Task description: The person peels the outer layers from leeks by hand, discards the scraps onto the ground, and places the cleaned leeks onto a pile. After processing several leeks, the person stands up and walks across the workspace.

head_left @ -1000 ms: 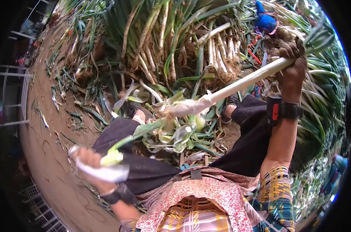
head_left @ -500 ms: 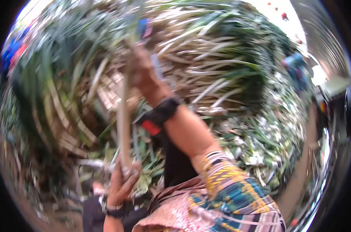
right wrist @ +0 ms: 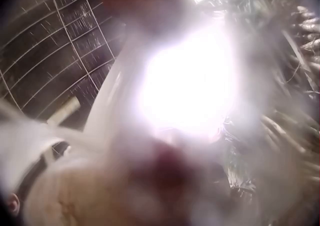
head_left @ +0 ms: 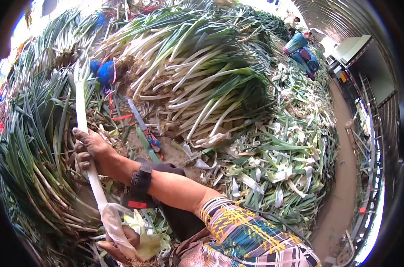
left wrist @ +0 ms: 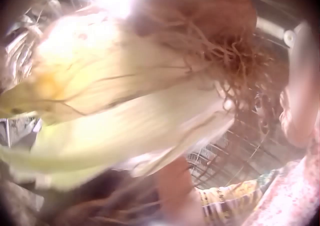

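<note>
A long leek (head_left: 80, 104) runs steeply up the left part of the head view, its trimmed top upward. My right hand (head_left: 93, 151) grips its white shaft about midway, fingers curled round it. Down at the root end, my left hand (head_left: 117, 244) holds the leek with fingers and thumb on either side. Loosened pale outer leaves (left wrist: 115, 131) hang around that end, and brown hairy roots (left wrist: 235, 61) show beside them in the left wrist view. The right wrist view is mostly glare and blur.
A big heap of leeks (head_left: 197, 84) lies ahead, with more leeks (head_left: 37, 147) standing at left. Stripped leaves (head_left: 277, 160) cover the ground at right. A blue bundle (head_left: 105, 73) and a long flat strip (head_left: 137, 115) lie beyond the right hand. A dirt path (head_left: 344, 147) runs along the right.
The head view has swung right. The leek has turned steeply upright, still in the right hand. The left hand, earlier holding a pulled-off white leaf out at the side, has come to the leek's root end.
</note>
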{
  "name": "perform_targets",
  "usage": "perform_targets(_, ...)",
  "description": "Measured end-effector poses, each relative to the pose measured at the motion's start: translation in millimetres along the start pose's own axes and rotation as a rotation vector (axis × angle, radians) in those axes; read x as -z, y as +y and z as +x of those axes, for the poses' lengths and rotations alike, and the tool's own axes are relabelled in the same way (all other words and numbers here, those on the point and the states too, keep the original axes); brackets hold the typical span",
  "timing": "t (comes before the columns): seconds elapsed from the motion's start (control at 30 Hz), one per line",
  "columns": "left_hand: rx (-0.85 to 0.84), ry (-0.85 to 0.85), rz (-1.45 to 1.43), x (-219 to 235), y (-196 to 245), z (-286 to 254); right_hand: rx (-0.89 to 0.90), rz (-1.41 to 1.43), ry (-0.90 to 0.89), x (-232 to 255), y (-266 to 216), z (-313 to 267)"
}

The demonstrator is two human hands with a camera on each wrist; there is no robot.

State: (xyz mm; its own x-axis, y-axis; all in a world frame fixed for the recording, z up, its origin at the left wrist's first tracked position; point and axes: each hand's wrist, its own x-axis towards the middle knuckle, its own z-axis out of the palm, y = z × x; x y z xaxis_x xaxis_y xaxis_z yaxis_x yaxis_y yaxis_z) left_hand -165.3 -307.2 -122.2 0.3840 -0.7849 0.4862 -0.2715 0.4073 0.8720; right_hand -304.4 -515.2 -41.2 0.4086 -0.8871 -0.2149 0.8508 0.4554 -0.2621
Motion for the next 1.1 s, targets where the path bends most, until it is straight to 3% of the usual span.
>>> perform_targets(0.13, 0.099, -0.071, 0.049, 0, 17, -14, 0.084, -0.253, 0.144, -1, -1, -12)
perform_targets(0.23, 0.278, -0.258, -0.035, 10, 36, -22, 0.168, -0.292, 0.218, 6, -5, -5)
perform_targets(0.3, 0.47, -0.409, -0.117, 31, 53, -29, 0.071, -0.209, 0.179, 12, 3, -3)
perform_targets(0.33, 0.547, -0.439, -0.144, 45, 64, -38, 0.272, -0.384, 0.097, 23, 14, -6)
perform_targets(0.37, 0.618, -0.442, -0.175, 58, 75, -46, 0.262, -0.432, 0.048, 37, 12, -4)
perform_targets(0.43, 0.733, -0.361, -0.227, 85, 97, -68, 0.403, -0.391, -0.204, 41, -14, -2)
perform_targets(0.47, 0.85, -0.205, -0.287, 103, 111, -82, 0.288, -0.332, -0.067, 34, -19, 7)
perform_targets(0.53, 0.767, 0.0, -0.261, 116, 148, -70, 0.126, -0.307, 0.119, 18, 3, 23)
perform_targets(0.6, 0.765, 0.346, -0.083, 160, 141, -134, 0.114, -0.337, 0.191, 21, 19, 32)
perform_targets(0.63, 0.692, 0.378, 0.029, 173, 140, -128, 0.148, -0.366, 0.202, 23, 9, 43)
perform_targets(0.67, 0.631, 0.404, 0.136, 183, 143, -121, 0.022, -0.187, 0.17, 22, -6, 44)
perform_targets(0.8, 0.395, 0.54, 0.53, 228, 153, -114, 0.34, -0.405, 0.274, 5, 17, 20)
perform_targets(0.83, 0.378, 0.481, 0.555, 233, 142, -102, 0.519, -0.551, 0.184, 11, 27, 13)
perform_targets(0.87, 0.452, 0.27, 0.581, 228, 124, -87, 0.63, -0.646, 0.133, 21, 30, 11)
perform_targets(0.93, 0.492, -0.385, 0.802, 194, 83, -58, 0.658, -0.669, 0.068, 40, 50, 11)
perform_targets(0.97, 0.187, -0.626, 1.115, 178, 68, -53, 0.608, -0.593, 0.066, 52, 53, 10)
perform_targets(1.0, 0.213, -0.499, 0.765, 163, 56, -47, 0.527, -0.478, 0.051, 68, 55, 7)
perform_targets(1.03, 0.273, -0.371, 0.424, 149, 51, -43, 0.581, -0.891, 0.34, 40, 57, -21)
perform_targets(1.1, 0.354, -0.377, 0.117, 93, 83, -31, 0.703, -0.724, 0.266, 7, 60, -89)
